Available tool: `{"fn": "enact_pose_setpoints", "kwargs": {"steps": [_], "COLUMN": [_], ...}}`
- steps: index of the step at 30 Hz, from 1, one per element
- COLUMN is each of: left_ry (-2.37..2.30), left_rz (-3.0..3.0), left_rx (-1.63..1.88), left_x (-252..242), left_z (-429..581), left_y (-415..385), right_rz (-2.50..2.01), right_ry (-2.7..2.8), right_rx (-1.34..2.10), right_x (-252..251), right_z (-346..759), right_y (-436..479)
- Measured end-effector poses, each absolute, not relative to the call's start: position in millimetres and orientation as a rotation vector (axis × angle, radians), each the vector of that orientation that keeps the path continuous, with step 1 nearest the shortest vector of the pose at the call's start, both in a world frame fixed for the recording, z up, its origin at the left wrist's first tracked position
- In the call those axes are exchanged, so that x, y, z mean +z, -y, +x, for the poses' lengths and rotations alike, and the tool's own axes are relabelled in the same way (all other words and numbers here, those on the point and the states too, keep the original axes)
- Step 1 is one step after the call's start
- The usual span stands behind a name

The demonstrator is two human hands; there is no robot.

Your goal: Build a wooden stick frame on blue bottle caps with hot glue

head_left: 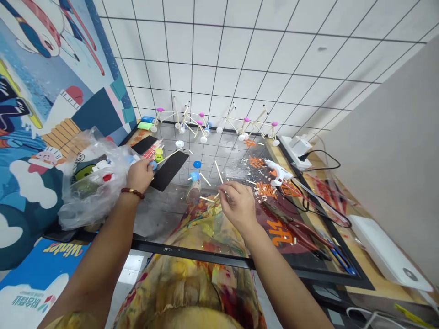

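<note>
My left hand (pixel 140 176) is at the left of the glossy table, its fingers closed on a blue bottle cap (pixel 154 165) beside the plastic bag (pixel 99 183). My right hand (pixel 239 204) is pinched at the middle, with the short end of a thin wooden stick at its fingertips. Just above it lies another wooden stick (pixel 218 172). Between my hands stands a small clear bottle (pixel 194 191) with a light blue top (pixel 194 176). A darker blue cap (pixel 197 164) lies behind it. A black strip (pixel 170 171) rests right of my left hand.
Stick figures (pixel 185 119) on white caps line the wall. A glue gun (pixel 279 172) lies at right among white scraps, with red-handled pliers (pixel 302 233) and blue-handled scissors (pixel 343 260) nearer. A power strip (pixel 295 153) and a white box (pixel 387 251) sit at the right edge.
</note>
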State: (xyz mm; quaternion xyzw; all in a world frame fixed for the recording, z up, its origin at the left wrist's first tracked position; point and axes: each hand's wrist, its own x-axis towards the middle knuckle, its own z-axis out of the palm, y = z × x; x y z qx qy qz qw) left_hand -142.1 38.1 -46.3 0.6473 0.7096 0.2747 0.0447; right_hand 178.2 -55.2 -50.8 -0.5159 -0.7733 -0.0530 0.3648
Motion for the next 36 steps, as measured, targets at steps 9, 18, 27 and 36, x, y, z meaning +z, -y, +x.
{"fn": "enact_pose_setpoints", "kwargs": {"steps": [9,18,27,36], "left_ry": [-1.706,-1.548,-1.405,-1.409], "left_rz": [2.030,1.867,1.408,1.400], "left_rx": [1.160,1.145,1.203,1.192], "left_x": [-62.9,-61.2,-62.6,-62.4], "left_z": [-95.3,-83.1,-72.1,-72.3], "left_y": [-29.7,-17.4,-18.7,-17.0], "right_rz": [-1.240,-1.201,-1.266,-1.273], "right_ry": [2.030,1.869,2.052,2.069], "right_rx": [-0.086,-0.121,-0.156,-0.125], "right_x": [-39.9,-40.5,-61.7,-64.4], "right_z": [183.1,190.6,195.1,192.9], "right_y": [34.7,7.1,14.0,15.4]}}
